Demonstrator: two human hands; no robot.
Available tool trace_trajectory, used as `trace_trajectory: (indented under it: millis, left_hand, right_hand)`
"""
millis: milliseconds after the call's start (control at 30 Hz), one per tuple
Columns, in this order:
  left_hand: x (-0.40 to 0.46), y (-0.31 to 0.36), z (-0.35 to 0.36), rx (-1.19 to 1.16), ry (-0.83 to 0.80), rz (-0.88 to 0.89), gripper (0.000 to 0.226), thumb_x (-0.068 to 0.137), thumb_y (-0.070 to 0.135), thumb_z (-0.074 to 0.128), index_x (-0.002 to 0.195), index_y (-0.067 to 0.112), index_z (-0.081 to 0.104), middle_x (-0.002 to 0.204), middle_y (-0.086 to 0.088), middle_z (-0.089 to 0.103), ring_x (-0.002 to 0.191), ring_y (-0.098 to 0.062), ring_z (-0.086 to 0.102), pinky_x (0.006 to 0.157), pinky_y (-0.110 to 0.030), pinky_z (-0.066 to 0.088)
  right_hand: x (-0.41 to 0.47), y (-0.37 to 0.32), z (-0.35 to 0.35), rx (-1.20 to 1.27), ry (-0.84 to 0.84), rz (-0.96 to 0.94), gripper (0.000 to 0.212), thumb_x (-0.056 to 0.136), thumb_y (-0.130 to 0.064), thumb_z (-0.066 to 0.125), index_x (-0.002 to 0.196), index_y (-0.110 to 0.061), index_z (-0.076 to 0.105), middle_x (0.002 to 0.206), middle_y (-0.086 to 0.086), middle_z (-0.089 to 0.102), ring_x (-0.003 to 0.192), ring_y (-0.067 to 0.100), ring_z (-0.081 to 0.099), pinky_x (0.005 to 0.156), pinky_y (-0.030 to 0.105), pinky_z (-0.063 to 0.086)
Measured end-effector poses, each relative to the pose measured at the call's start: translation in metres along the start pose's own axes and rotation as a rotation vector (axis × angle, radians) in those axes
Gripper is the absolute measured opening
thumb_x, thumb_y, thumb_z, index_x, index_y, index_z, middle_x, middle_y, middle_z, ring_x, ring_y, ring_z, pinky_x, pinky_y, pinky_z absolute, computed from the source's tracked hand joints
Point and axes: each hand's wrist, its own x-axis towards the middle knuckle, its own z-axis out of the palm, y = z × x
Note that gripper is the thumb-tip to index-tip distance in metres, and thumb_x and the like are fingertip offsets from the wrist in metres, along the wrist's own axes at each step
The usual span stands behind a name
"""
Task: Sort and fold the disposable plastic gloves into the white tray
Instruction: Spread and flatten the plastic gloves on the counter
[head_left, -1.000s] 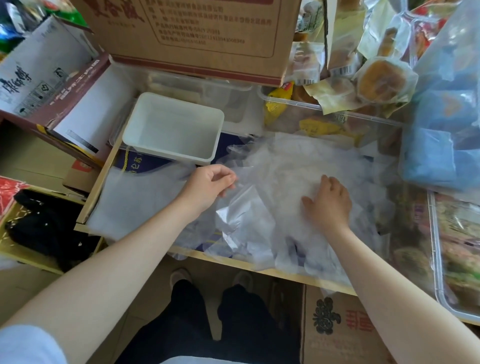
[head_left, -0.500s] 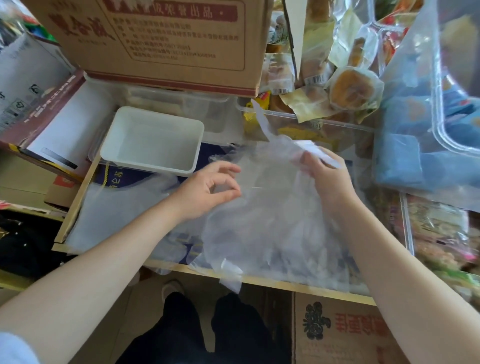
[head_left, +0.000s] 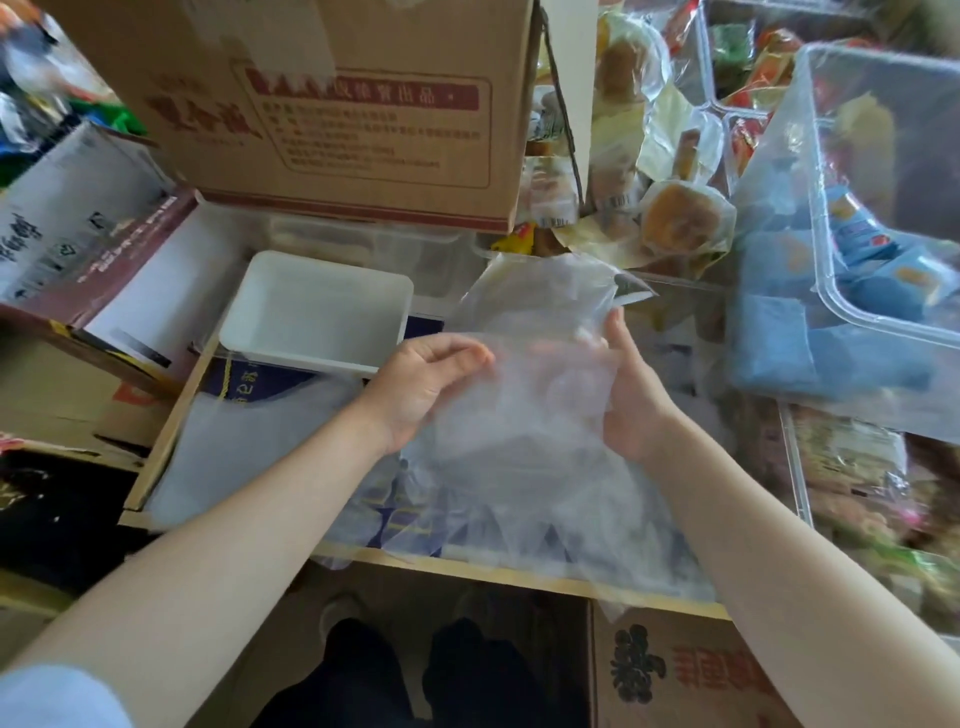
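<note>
Left hand (head_left: 431, 384) and right hand (head_left: 631, 395) each pinch one clear plastic glove (head_left: 540, 332), lifted above the glove pile (head_left: 519, 499), right of the empty white tray (head_left: 317, 312). Risk: clinging film drags neighbouring gloves up, spoiling the fold.

Thin, translucent plastic glove (head_left: 540, 364), faintly glossy; smooth matt white plastic tray (head_left: 317, 312); brown cardboard box (head_left: 332, 104); clear glossy plastic bin (head_left: 883, 208).

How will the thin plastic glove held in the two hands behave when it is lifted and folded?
The plastic glove probably stays floppy: it sags and creases between the left hand and right hand. It seems very light, a see-through film. It may slip or cling, as the pile of gloves lies bunched together.
</note>
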Motion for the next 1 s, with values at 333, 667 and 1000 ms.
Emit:
trace_trajectory:
  millis: [333, 667, 1000]
  left_hand:
    - [-0.024, 0.024, -0.058, 0.93, 0.035, 0.578, 0.008, 0.082, 0.013, 0.067, 0.082, 0.011, 0.074, 0.089, 0.016, 0.065, 0.087, 0.009, 0.059, 0.084, -0.01, 0.044]
    - [-0.06, 0.05, -0.089, 1.11, -0.273, 0.581, 0.034, 0.085, 0.034, 0.051, 0.082, 0.01, 0.075, 0.094, 0.01, 0.065, 0.09, -0.001, 0.06, 0.082, -0.017, 0.046]
    - [-0.088, 0.064, -0.141, 0.591, -0.077, 0.156, 0.014, 0.085, 0.004, 0.063, 0.076, 0.012, 0.07, 0.078, 0.004, 0.07, 0.078, -0.007, 0.065, 0.075, -0.014, 0.048]
  right_hand:
    - [0.008, 0.014, -0.009, -0.671, 0.685, -0.334, 0.05, 0.088, -0.017, 0.06, 0.134, -0.012, 0.041, 0.125, 0.001, 0.046, 0.109, 0.014, 0.048, 0.09, 0.025, 0.04]
    - [0.028, -0.02, 0.102, -0.9, -0.267, -0.345, 0.081, 0.074, -0.048, 0.062, 0.145, -0.029, 0.027, 0.151, -0.012, 0.028, 0.137, 0.0, 0.024, 0.111, 0.025, 0.024]
    - [0.059, 0.0, 0.15, -0.764, -0.425, -0.121, 0.027, 0.08, -0.039, 0.061, 0.096, -0.02, 0.072, 0.079, -0.01, 0.064, 0.075, 0.016, 0.054, 0.075, 0.029, 0.041]
